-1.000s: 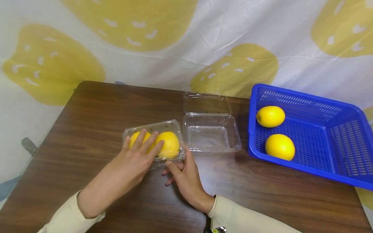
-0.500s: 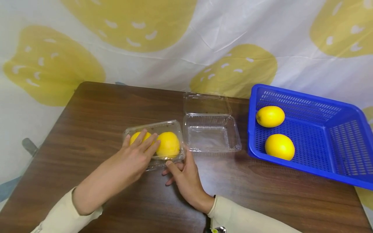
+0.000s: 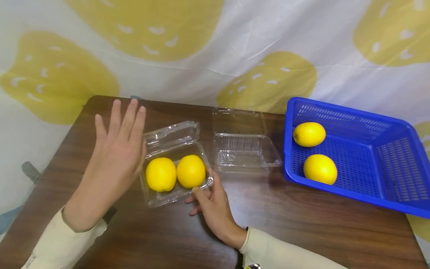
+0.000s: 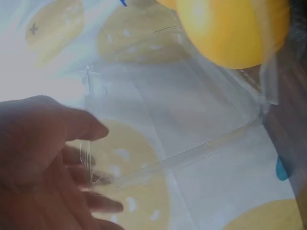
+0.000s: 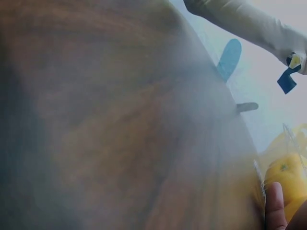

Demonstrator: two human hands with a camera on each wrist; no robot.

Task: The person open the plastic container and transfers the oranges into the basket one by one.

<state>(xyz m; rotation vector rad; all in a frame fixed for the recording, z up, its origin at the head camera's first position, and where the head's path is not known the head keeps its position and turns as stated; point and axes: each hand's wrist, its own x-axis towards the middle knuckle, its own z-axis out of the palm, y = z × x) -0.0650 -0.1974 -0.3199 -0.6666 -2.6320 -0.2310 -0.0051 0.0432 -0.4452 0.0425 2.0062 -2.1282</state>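
Observation:
Two round yellow citrus fruits, the left one (image 3: 161,174) and the right one (image 3: 191,171), sit side by side in a clear plastic clamshell container (image 3: 155,200). Its hinged lid (image 3: 173,136) stands raised at the back. My left hand (image 3: 117,153) is at the lid's left side with fingers straight; the left wrist view shows the thumb and fingertips at the lid's edge (image 4: 144,167), and whether they touch is unclear. My right hand (image 3: 216,211) holds the container's front right corner between thumb and fingers; in the right wrist view only the thumb (image 5: 274,203) shows clearly.
A second clear clamshell (image 3: 243,151) lies open, holding nothing, just right of the first. Farther right, a blue basket (image 3: 357,157) holds two yellow fruits, one behind (image 3: 309,134) and one in front (image 3: 320,169). A patterned curtain (image 3: 188,82) hangs behind the brown table (image 3: 268,231).
The lid lay down over the fruits under my left hand; now it is swung up and back. My left hand has moved up and left off it. The right hand stays at the corner.

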